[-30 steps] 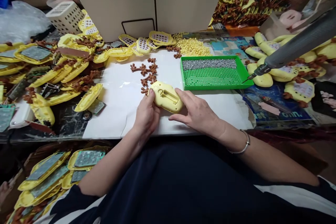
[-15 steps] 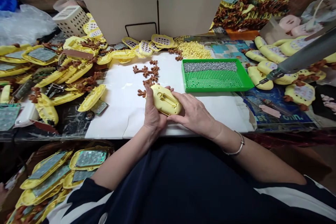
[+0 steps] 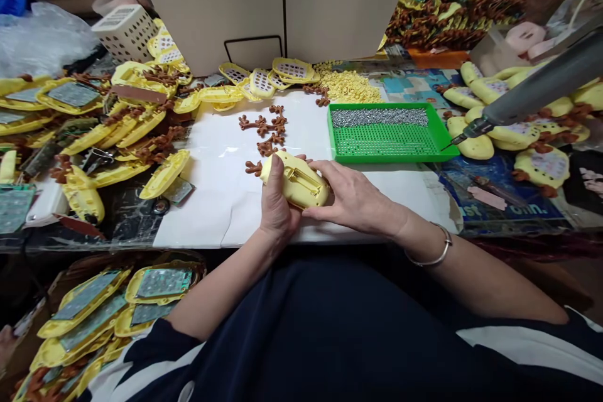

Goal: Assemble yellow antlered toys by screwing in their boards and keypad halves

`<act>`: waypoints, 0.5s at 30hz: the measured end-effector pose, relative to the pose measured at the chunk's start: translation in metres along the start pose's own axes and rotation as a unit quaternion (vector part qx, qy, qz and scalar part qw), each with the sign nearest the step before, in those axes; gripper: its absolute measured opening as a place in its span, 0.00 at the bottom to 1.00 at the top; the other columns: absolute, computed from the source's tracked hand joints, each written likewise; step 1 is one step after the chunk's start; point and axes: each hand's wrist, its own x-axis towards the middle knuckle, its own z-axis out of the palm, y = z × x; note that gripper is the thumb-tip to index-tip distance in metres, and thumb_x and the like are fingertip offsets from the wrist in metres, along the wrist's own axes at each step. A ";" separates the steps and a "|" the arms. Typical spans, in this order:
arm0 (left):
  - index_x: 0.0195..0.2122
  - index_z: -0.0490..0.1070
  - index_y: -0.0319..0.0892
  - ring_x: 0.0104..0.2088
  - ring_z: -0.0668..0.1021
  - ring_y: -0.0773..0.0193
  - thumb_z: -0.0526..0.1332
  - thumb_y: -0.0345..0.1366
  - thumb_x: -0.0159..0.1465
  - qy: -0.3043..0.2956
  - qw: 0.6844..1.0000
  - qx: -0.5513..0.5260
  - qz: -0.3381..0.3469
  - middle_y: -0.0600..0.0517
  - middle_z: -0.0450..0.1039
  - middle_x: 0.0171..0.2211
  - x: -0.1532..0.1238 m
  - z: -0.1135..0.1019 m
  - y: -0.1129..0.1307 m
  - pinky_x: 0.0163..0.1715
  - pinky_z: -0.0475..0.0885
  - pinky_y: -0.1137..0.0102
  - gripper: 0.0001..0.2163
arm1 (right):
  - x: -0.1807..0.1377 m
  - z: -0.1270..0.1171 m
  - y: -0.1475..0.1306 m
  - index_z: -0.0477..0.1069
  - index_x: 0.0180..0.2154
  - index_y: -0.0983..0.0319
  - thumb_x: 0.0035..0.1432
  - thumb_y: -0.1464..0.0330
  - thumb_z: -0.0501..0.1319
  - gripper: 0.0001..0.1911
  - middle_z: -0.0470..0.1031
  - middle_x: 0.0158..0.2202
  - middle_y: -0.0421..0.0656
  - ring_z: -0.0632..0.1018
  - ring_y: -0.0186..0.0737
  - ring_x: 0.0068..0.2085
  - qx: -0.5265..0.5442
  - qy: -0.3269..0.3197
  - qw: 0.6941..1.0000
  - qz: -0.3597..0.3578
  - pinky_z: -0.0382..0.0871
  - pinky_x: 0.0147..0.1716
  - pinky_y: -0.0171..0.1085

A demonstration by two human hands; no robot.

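Note:
Between my hands is a yellow plastic toy shell (image 3: pixel 299 181), its back with an uncovered battery compartment turned up and a brown antler-like piece (image 3: pixel 253 168) sticking out at its left end. My left hand (image 3: pixel 277 204) wraps round the left side, thumb on top. At the right end, the fingers and thumb of my right hand (image 3: pixel 351 201) grip the shell's edge. Just beyond it, several loose brown antler-like pieces (image 3: pixel 264 127) lie on the white sheet (image 3: pixel 211 169). A green tray (image 3: pixel 391 154) holding small metal screws (image 3: pixel 379 117) stands to the right.
A screwdriver-like power tool (image 3: pixel 532 88) reaches in from the right, its tip by the tray. Small yellow parts (image 3: pixel 351 86) are heaped behind the tray. Yellow shells (image 3: pixel 127 129) crowd the left, more (image 3: pixel 89 308) fill a box below. A large carton (image 3: pixel 277 6) stands at the back.
My right hand and forearm have shifted slightly right. The shell stays in both hands, nearly in the same position. The view has tilted slightly.

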 end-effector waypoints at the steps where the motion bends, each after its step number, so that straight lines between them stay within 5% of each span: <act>1: 0.30 0.75 0.39 0.32 0.80 0.64 0.72 0.52 0.45 -0.001 1.000 0.000 -0.003 0.52 0.78 0.28 0.000 0.001 0.000 0.43 0.74 0.70 0.21 | 0.001 -0.001 0.000 0.62 0.54 0.66 0.49 0.60 0.68 0.34 0.73 0.48 0.52 0.75 0.49 0.45 0.007 -0.007 1.000 0.002 0.69 0.44 0.46; 15: 0.34 0.72 0.39 0.33 0.79 0.65 0.73 0.42 0.45 0.012 1.000 0.011 0.008 0.53 0.76 0.30 -0.003 0.001 -0.001 0.41 0.73 0.69 0.18 | 0.003 0.008 0.008 0.64 0.46 0.64 0.46 0.64 0.66 0.25 0.71 0.44 0.49 0.73 0.44 0.42 0.065 0.021 0.998 -0.014 0.68 0.42 0.42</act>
